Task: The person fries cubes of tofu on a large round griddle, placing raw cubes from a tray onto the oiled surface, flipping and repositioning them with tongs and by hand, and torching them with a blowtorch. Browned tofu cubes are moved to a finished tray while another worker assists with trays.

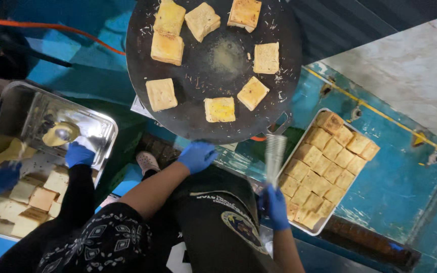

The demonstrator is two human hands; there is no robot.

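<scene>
Two hands: both are gloved in blue and belong to the person wearing the camera; only the head view is given.
Left hand: it is seen just below the near rim of the griddle, with the fingers loosely curled; nothing is seen held in it, and whether the rim is touched cannot be told.
Right hand: it is closed around the lower end of a metal tool.
Metal tool: it is a pale, blurred flat utensil held upright, its top end lying just before the griddle's near right edge and beside the right tray.
Griddle: a round dark pan is seen at the top centre, greasy in the middle and scattered with crumbs.
Toast squares: eight golden bread squares are spread over the griddle, apart from one another.
Right tray: a metal tray is packed with rows of browned bread squares.
Left tray: a second metal tray is seen at the left, with pale bread blocks at its near end.
Other person: a blue-gloved hand on a dark sleeve is reached over the left tray.
</scene>
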